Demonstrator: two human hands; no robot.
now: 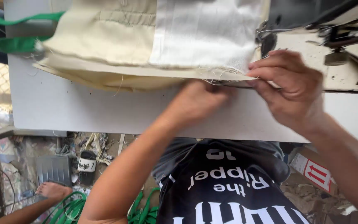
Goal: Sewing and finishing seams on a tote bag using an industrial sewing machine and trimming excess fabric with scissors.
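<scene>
With the cream cloth [104, 41] lying on the white table [83, 112] beside the sewing machine [332, 37], the right hand [289, 89] pinches its frayed edge while the blurred left hand [197, 101] seemingly grips underneath, aligning for stitching, which needs steady feeding.
</scene>
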